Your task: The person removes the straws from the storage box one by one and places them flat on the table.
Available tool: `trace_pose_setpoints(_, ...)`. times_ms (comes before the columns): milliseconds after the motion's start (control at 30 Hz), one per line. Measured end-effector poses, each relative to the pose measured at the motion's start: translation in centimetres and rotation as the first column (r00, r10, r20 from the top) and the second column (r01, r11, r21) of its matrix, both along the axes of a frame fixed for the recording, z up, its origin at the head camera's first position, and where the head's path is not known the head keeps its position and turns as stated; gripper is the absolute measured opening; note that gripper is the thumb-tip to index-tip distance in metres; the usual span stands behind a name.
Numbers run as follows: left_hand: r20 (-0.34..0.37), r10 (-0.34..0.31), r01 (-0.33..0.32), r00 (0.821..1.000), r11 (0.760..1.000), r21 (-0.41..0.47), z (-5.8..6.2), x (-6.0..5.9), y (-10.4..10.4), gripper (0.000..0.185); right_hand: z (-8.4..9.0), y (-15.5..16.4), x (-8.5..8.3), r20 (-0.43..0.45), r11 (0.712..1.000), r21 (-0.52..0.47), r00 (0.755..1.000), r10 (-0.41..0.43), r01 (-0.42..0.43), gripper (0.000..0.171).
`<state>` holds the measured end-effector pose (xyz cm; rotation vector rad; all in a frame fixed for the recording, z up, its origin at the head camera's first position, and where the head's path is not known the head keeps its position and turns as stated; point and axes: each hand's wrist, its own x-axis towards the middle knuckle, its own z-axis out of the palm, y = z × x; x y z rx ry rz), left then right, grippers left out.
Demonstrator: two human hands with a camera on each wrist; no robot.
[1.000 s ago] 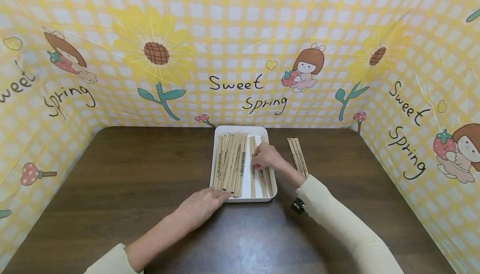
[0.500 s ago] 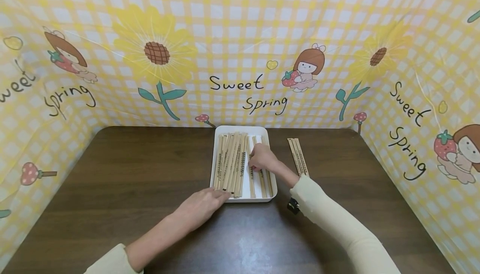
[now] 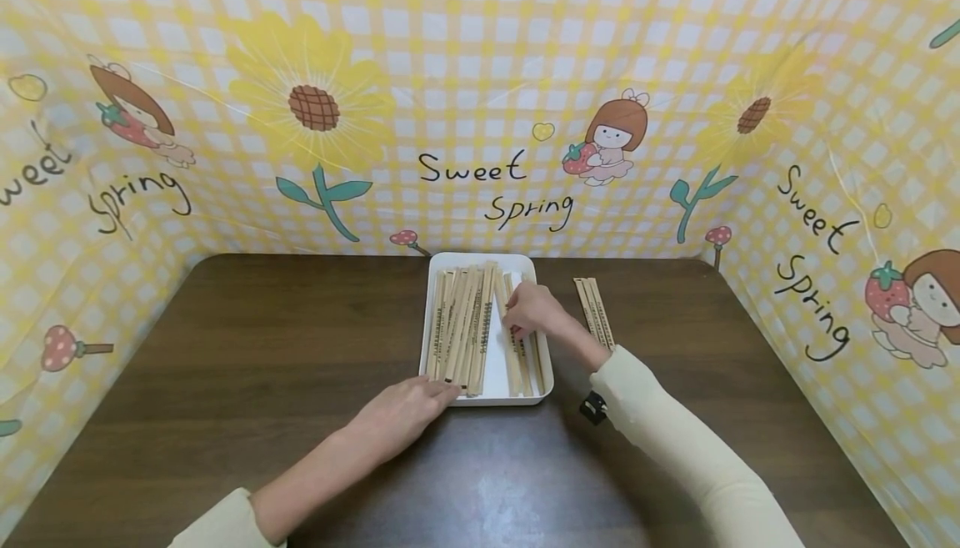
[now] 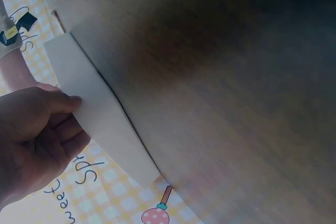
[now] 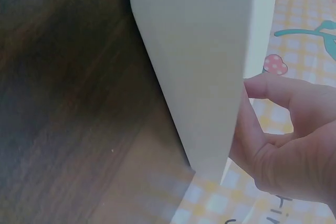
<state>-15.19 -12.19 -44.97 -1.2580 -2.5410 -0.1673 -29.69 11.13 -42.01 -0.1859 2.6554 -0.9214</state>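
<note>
A white tray (image 3: 487, 402) stands at the far middle of the table, with a pile of slim tan printed sticks (image 3: 461, 323) in its left half. My left hand (image 3: 401, 414) holds the tray's near left rim; in the left wrist view the thumb (image 4: 71, 102) lies against the outer wall. Inside the right half, my right hand (image 3: 536, 310) pinches one slim tan stick (image 3: 513, 373), slanted beside a few others. In the right wrist view the tray wall (image 5: 194, 66) hides the stick and some fingertips.
A pair of similar sticks (image 3: 594, 310) lies on the dark wooden table (image 3: 300, 323) to the right of the tray. A checked cloth (image 3: 480, 72) hangs behind and at both sides. A small black device (image 3: 594, 408) shows at the right wrist.
My right hand first shifted left within the tray, then back right. The stick at its fingertips now lies farther right and closer to the others. My left hand has stayed on the rim.
</note>
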Motion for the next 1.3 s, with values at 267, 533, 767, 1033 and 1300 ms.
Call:
trace_pose_setpoints(267, 0.005, 0.008, -0.008, 1.000, 1.000, -0.003, 0.0, 0.0, 0.0, 0.038, 0.7, 0.3, -0.1, 0.034, 0.999, 0.008, 0.999, -0.033, 0.033, 0.009)
trace_pose_setpoints(533, 0.010, 0.008, -0.008, 1.000, 1.000, 0.005, 0.1, 0.0, 0.0, 0.037, 1.7, 1.1, 0.0, 0.034, 0.999, -0.018, 0.999, -0.031, 0.032, 0.034)
trace_pose_setpoints(767, 0.003, 0.012, -0.012, 1.000, 1.000, 0.007, 0.0, 0.1, 0.0, 0.037, 2.1, 2.3, 0.0, 0.022, 0.998, -0.052, 1.000, -0.016, 0.017, 0.011)
trace_pose_setpoints(1033, -0.007, 0.000, 0.000, 1.000, 1.000, 0.019, -0.1, -0.1, 0.0, 0.038, 2.6, 4.2, -0.1, 0.049, 0.989, -0.145, 0.998, -0.036, 0.043, 0.032)
trace_pose_setpoints(1300, -0.005, 0.005, -0.005, 1.000, 1.000, 0.012, -0.1, 0.1, 0.0, 0.037, 3.1, 6.2, 0.1, 0.066, 0.985, -0.150, 0.995, -0.074, 0.084, 0.033)
